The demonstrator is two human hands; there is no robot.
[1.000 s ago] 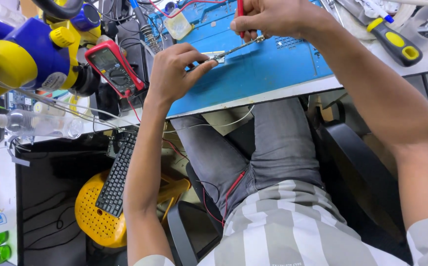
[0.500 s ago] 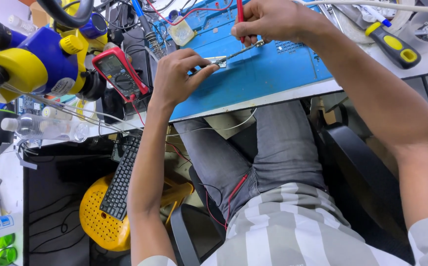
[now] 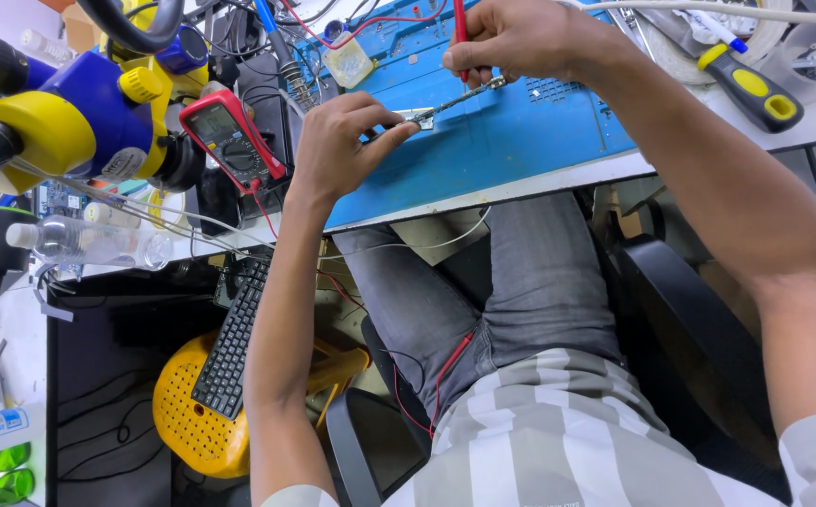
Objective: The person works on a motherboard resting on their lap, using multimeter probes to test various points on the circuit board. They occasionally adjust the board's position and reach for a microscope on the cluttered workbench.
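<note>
two hands work on a small part on the blue mat, top middle of the frame.

the left hand (image 3: 337, 141) pinches the small part (image 3: 424, 117) between its fingertips, grip closed on it. the right hand (image 3: 516, 38) holds a red probe (image 3: 459, 23) and metal tweezers (image 3: 464, 95), whose tip touches the part. the mat (image 3: 502, 141) lies on the worktop; a red meter (image 3: 231, 136) is at upper left.

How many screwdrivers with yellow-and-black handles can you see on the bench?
1: a yellow-and-black screwdriver lies at the bench's top right, beyond the right hand. Clutter may hide others.
</note>
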